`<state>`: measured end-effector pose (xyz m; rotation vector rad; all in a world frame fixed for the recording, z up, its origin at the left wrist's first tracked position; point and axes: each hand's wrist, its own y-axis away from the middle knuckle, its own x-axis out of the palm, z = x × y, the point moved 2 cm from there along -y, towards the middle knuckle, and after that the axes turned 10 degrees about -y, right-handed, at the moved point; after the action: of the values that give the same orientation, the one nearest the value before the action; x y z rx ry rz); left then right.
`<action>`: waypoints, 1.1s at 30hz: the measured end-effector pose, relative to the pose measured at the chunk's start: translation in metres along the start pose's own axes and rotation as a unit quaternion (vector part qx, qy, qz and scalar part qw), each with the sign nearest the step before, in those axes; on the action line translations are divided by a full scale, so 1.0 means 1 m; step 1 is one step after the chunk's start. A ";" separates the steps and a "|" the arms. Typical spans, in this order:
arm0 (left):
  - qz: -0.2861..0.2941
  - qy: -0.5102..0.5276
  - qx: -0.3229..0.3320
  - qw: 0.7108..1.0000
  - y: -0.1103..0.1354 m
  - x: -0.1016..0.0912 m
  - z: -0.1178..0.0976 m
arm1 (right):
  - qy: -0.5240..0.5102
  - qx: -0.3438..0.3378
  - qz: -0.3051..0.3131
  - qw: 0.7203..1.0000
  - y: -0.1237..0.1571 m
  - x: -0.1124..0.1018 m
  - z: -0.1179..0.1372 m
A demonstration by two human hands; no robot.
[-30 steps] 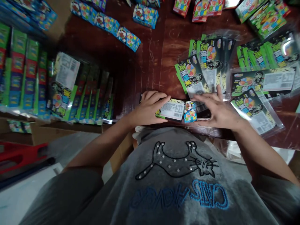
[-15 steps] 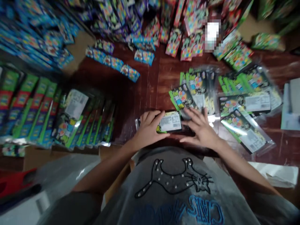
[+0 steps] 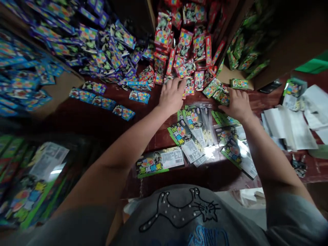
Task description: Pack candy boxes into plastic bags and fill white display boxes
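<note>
My left hand (image 3: 171, 95) reaches far across the dark wooden table (image 3: 84, 118). Its fingers are stretched out flat on the edge of a heap of small red boxes (image 3: 191, 65). My right hand (image 3: 237, 103) is beside it, fingers bent over small green boxes (image 3: 220, 95), seemingly gripping one between thumb and fingers. A flat green-and-black packet (image 3: 160, 161) in a clear sleeve lies alone at the near table edge, with neither hand on it. Between my arms lies a fan of similar sleeved packets (image 3: 194, 131).
Small blue boxes (image 3: 102, 101) lie in a row at left, below a big blue and purple heap (image 3: 107, 51). A cardboard carton (image 3: 279, 37) holds green boxes at the top right. White papers (image 3: 289, 128) lie at right. Stacked sleeved packets (image 3: 30, 181) stand at the lower left.
Both hands have left the packet at the near edge and stretched forward to the heaps of small boxes. The view has tipped up toward the far side of the table.
</note>
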<state>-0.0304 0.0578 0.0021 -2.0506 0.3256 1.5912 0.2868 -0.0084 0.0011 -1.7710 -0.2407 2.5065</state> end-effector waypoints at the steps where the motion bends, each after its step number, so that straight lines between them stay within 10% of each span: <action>1: -0.002 0.009 0.004 1.000 -0.009 0.003 0.003 | 0.006 -0.003 0.006 1.000 -0.002 0.000 0.000; 10: 0.058 0.023 0.006 0.998 -0.008 -0.015 0.003 | -0.108 -0.019 0.055 0.992 0.068 -0.029 0.027; 19: 0.188 0.015 0.121 0.974 0.139 -0.060 -0.115 | -0.180 0.035 0.085 0.979 0.180 -0.033 0.091; 26: 0.223 0.004 0.119 0.968 0.175 -0.047 -0.142 | -0.104 0.086 0.095 0.986 0.223 -0.025 0.104; 33: 0.213 0.023 0.129 0.968 0.183 -0.045 -0.143 | -0.180 -0.188 0.184 0.948 0.208 -0.011 0.076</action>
<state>-0.0141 -0.1775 0.0237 -1.8987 0.9938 1.6336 0.2269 -0.2221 0.0026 -1.5657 -0.4750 3.2403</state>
